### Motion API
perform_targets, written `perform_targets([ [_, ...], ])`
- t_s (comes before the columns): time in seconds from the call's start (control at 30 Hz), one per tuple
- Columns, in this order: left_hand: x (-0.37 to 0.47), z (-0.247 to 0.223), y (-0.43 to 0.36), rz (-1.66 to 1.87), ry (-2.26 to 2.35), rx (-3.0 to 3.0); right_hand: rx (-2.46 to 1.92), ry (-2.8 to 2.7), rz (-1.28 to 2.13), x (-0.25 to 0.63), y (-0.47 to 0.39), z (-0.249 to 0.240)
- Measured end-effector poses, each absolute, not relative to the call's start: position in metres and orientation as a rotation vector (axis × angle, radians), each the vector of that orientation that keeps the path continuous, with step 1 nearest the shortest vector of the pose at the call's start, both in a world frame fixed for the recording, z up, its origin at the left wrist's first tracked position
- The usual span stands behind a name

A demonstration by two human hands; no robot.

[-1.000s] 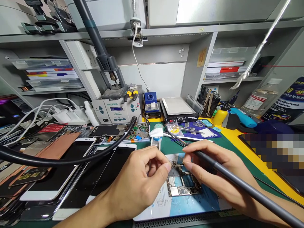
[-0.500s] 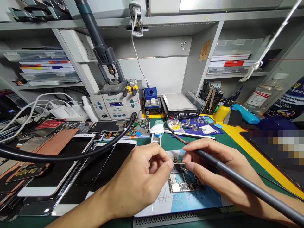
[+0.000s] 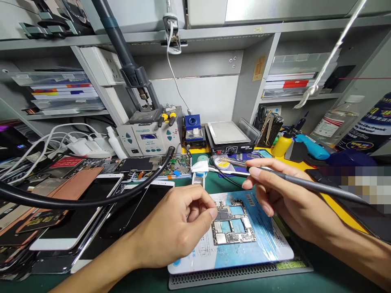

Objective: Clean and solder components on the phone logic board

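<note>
Gripping a dark grey, pen-like tool [image 3: 317, 185] near its front end, the right hand [image 3: 282, 193] is hovering by the far right corner of the work spot, its thumb and index finger pressing on the shaft and its lower fingers curling loosely beneath. Nearer the middle, the left hand [image 3: 180, 228] is pinching thumb and index fingertips together; I cannot tell whether anything thin is sitting between them.

Grey shelving [image 3: 207, 33] is spanning the back, and a green mat [image 3: 331, 276] is covering the bench before it. Against the back, a white control unit [image 3: 149, 142] is standing left of a flat, metal-topped unit [image 3: 227, 132]. Below the hands, a blue-and-white sheet [image 3: 262, 244] is resting over a grey perforated pad [image 3: 220, 280]. Left of the left hand, a white-ended phone [image 3: 79, 219] is lying among others. Smallest, a circuit board [image 3: 234, 237] with rectangular cut-outs is lying flat on the sheet, just beside the left fingertips; whether they are touching it is unclear.
</note>
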State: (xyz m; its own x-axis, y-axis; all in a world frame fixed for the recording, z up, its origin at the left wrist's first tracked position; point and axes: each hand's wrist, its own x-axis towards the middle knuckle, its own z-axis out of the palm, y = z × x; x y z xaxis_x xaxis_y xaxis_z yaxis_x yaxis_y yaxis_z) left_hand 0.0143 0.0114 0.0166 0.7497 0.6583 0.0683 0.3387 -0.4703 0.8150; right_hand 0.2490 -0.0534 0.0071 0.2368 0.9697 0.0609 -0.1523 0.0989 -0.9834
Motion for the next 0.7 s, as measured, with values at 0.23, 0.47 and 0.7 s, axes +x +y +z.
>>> perform_targets([
  [0.23,0.014,0.021,0.014,0.429,0.753,2.124,-1.13,-0.697,1.161,0.257,-0.04,0.007],
  [0.47,0.015,0.016,0.018,0.428,0.737,2.105,-1.085,-0.75,1.264,0.269,-0.03,0.003],
  [0.7,0.021,0.007,0.031,0.499,0.659,2.075,-1.154,-0.913,0.984,0.278,-0.016,-0.005],
])
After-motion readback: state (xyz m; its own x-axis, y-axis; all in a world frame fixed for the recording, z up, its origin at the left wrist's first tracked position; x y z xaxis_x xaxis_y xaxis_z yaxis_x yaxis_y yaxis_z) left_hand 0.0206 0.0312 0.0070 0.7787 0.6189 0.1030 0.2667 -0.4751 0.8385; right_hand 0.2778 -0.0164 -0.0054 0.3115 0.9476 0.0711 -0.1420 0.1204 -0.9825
